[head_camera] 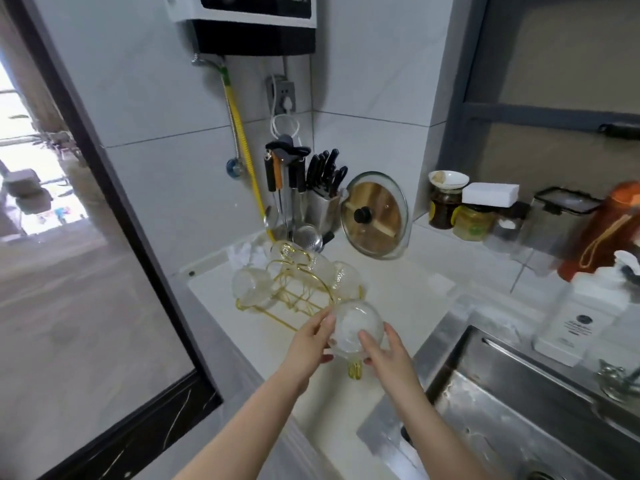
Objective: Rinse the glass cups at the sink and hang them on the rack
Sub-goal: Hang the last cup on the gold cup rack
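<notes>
Both hands cradle one cup [356, 327] by the rack [294, 289]: left hand [310, 344] and right hand [389, 358] curl round its sides.

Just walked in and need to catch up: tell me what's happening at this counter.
A person holds a glass cup in both hands, left hand and right hand, over the white counter beside the steel sink. Just behind it stands the gold wire rack, with other glass cups already hanging on it. This cup is not yet hung.
</notes>
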Action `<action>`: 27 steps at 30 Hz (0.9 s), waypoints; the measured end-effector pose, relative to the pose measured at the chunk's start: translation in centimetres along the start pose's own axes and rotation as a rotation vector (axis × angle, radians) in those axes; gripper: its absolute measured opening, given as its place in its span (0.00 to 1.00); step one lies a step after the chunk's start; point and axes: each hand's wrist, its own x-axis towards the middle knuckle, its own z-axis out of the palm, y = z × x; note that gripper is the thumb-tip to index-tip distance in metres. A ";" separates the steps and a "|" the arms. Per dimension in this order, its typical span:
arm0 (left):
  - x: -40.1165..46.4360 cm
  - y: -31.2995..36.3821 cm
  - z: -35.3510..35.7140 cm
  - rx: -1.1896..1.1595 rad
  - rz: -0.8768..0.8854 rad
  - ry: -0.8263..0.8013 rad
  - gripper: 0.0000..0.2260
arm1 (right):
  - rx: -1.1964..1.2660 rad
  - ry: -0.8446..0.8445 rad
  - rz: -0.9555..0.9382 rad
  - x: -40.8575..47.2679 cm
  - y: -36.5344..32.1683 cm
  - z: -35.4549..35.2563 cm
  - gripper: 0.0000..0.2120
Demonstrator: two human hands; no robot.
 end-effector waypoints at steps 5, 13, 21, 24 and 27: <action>2.9 1.7 -7.2 -0.013 0.029 0.050 0.11 | 0.046 -0.060 -0.026 2.6 -2.6 7.6 0.42; 9.1 1.3 -17.0 0.018 0.004 0.128 0.10 | 0.076 -0.065 -0.020 6.5 -4.5 17.4 0.22; 14.1 0.0 -20.0 0.142 -0.037 0.026 0.13 | 0.120 0.069 0.151 10.4 -3.8 21.4 0.28; 14.8 -0.7 -20.3 0.179 -0.048 0.010 0.13 | 0.112 0.074 0.198 11.6 -3.3 21.7 0.28; 15.3 -1.7 -20.3 0.242 -0.060 0.021 0.14 | 0.091 0.063 0.241 12.4 -2.6 21.8 0.27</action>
